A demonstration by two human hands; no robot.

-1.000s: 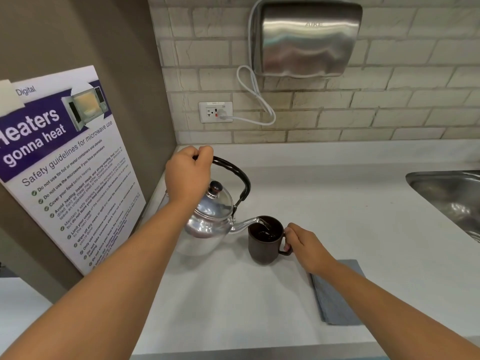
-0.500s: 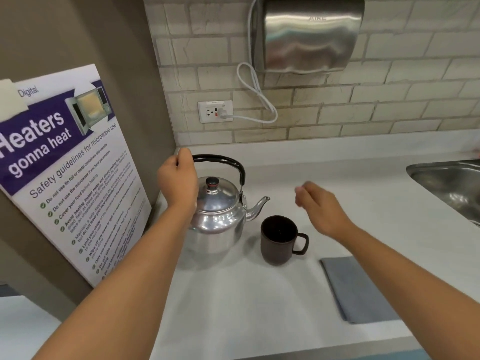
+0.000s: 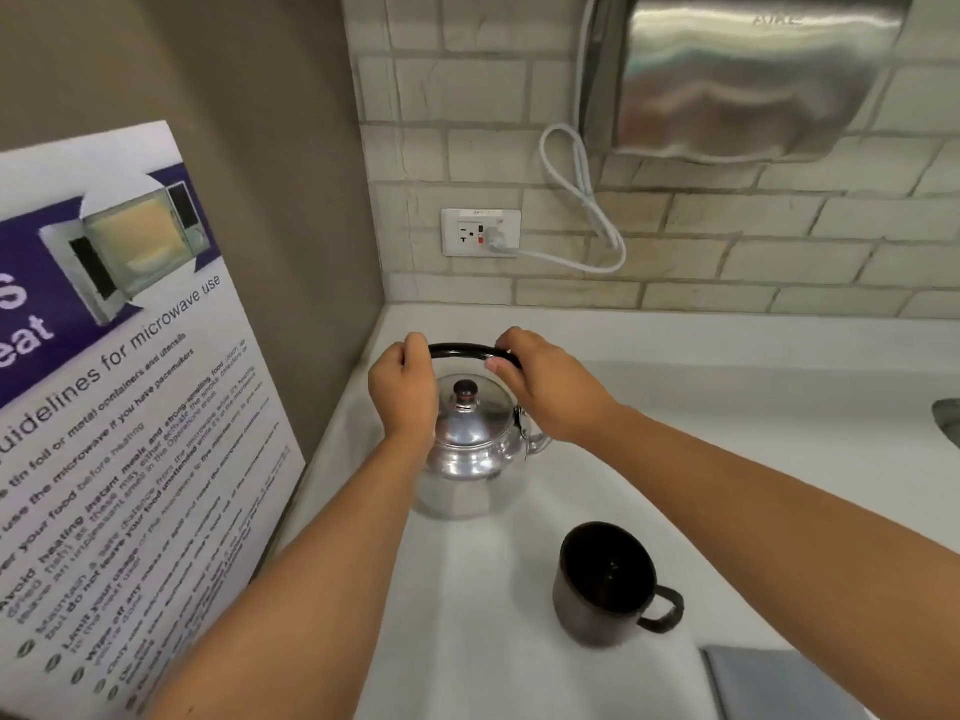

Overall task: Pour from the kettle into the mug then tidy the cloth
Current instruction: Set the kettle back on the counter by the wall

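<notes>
Now both hands grip the black bail handle (image 3: 460, 350) of the polished metal kettle (image 3: 470, 449), which stands upright on the white countertop (image 3: 753, 459) in the corner near the tiled back wall; the left hand (image 3: 405, 392) is curled closed around the handle's left end and the right hand (image 3: 545, 389) is wrapped closed around its right end, the thumb showing under the bar. Its lid, with a dark knob (image 3: 466, 391), sits in place, and the spout (image 3: 537, 441) points right, partly hidden by the right wrist. Nearer the camera and to the right, well apart from the kettle, the dark brown mug (image 3: 605, 584) stands upright with its handle turned right. Just beyond it, at the lower right edge, lies the grey folded cloth (image 3: 779, 685), flat on the counter. A microwave safety poster (image 3: 114, 407) leans on the left wall, and a steel hand dryer (image 3: 748, 75) hangs above a wall socket (image 3: 480, 232)
</notes>
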